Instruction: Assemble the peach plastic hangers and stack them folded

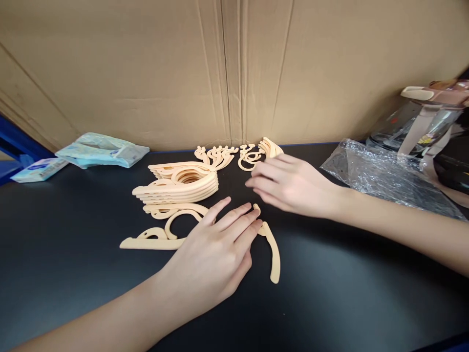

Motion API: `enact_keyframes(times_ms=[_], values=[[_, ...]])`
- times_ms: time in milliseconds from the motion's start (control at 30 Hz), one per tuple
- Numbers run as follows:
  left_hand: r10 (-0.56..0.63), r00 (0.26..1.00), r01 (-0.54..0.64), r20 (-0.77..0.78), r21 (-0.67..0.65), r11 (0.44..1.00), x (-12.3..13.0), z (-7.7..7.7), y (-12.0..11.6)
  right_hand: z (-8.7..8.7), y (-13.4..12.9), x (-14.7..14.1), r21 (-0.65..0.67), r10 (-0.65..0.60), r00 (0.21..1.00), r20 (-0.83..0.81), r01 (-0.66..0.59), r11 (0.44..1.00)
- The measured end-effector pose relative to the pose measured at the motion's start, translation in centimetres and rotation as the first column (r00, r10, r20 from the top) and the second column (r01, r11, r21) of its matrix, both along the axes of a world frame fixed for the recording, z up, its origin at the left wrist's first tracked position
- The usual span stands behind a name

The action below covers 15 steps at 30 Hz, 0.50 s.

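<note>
My left hand [223, 249] lies palm down over cream plastic folding-hanger parts, fingers stretched out. Its fingertips touch a short piece at the upper end of a curved hanger arm [274, 254]. From under its left side comes a wider hanger piece [152, 243] with a ring-shaped cutout, partly hidden by the hand. My right hand [289, 186] hovers farther back, fingers extended and slightly apart, nothing visible in them. It is nearest to small curved hook parts [249, 159] and a stack of curved arms [269, 146], which it partly covers. Its thumb is hidden.
Left of centre stands a neat stack of hanger bodies [179, 188], with more small hooks [216, 156] behind. Tissue packs [102, 149] lie at the back left. Crumpled clear plastic [373, 171] and a drinking bottle [432, 117] are on the right. A cardboard wall [146, 73] closes the back.
</note>
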<state>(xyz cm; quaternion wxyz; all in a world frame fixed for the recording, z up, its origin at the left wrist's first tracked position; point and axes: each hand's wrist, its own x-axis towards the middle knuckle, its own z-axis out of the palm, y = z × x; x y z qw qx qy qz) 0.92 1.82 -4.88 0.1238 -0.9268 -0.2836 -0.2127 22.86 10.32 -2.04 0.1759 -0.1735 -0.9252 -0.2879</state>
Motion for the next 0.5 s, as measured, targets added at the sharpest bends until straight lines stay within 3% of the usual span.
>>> enact_keyframes(times_ms=[233,500], values=[[0.009,1.0,-0.009,0.011,-0.021,1.0,-0.1,0.0,-0.2,0.1,7.2,-4.8,0.001,-0.184,0.969,0.167,0.186,0.982],[0.012,1.0,-0.012,0.004,-0.012,1.0,-0.1,-0.1,-0.2,0.6,8.5,-7.0,0.005,-0.109,0.945,0.31,0.113,0.994]])
